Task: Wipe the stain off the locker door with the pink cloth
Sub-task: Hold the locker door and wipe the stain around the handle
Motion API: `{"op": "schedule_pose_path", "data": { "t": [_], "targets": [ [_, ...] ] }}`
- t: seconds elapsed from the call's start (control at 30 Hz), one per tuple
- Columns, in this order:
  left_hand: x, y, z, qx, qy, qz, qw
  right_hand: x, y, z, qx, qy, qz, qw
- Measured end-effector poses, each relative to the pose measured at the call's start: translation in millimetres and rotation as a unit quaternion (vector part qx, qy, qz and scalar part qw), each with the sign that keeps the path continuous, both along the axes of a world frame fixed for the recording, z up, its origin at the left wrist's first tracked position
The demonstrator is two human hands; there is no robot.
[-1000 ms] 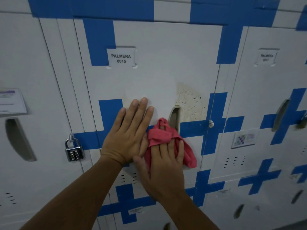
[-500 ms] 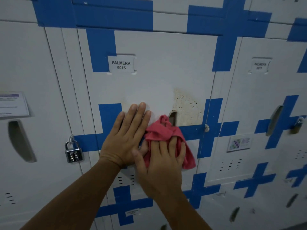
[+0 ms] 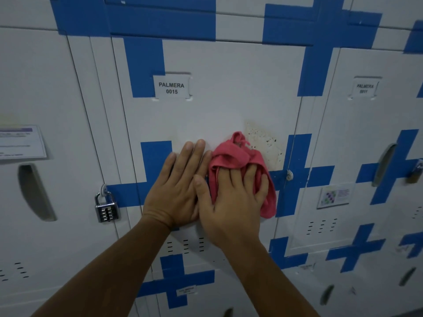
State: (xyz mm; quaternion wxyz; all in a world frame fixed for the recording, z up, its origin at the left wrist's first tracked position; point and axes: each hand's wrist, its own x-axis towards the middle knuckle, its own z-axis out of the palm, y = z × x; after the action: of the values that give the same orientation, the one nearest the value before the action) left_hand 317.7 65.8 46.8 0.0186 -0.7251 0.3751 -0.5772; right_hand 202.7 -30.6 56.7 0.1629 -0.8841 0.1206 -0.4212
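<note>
The white locker door (image 3: 217,106) labelled PALMERA 0015 has blue cross markings. A yellowish speckled stain (image 3: 266,145) shows on its right half, just above the blue bar. My right hand (image 3: 231,202) presses the bunched pink cloth (image 3: 231,156) flat against the door, and the cloth's top edge overlaps the stain's lower left. The cloth hides the door's handle slot. My left hand (image 3: 176,188) lies flat on the door with its fingers together, touching my right hand and holding nothing.
A silver combination padlock (image 3: 106,208) hangs at the door's left edge. Neighbouring lockers stand left and right, with handle slots (image 3: 34,191) (image 3: 385,163). A paper notice (image 3: 21,141) is stuck on the left locker, a small sticker (image 3: 334,195) on the right one.
My right hand has slid the pink cloth up and to the right, over the handle slot and onto the stain's edge. My left hand stays flat on the door.
</note>
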Motion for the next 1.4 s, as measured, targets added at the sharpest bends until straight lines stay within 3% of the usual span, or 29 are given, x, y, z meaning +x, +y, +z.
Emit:
{"op": "schedule_pose_path", "data": {
  "t": [0.23,0.6,0.93,1.03,1.27,1.4],
  "targets": [
    [1,1,0,0.008,-0.014,-0.001,1.0,-12,7,-77,0.016,0.083,0.007,0.996],
    [2,0,-1,-0.003,-0.005,-0.005,1.0,-1,1,-12,-0.005,0.005,0.005,1.0],
    [0,1,0,0.01,-0.017,0.007,1.0,-14,2,-79,0.018,0.081,0.018,0.996],
    [1,1,0,0.011,-0.018,0.004,1.0,-11,-1,-60,-0.014,0.05,0.015,0.999],
    [4,0,-2,0.007,-0.019,-0.01,1.0,4,-15,48,-0.037,-0.032,-0.015,0.999],
    [4,1,-3,0.007,-0.022,-0.016,1.0,5,-20,57,-0.05,-0.02,-0.044,0.998]
  ]
}}
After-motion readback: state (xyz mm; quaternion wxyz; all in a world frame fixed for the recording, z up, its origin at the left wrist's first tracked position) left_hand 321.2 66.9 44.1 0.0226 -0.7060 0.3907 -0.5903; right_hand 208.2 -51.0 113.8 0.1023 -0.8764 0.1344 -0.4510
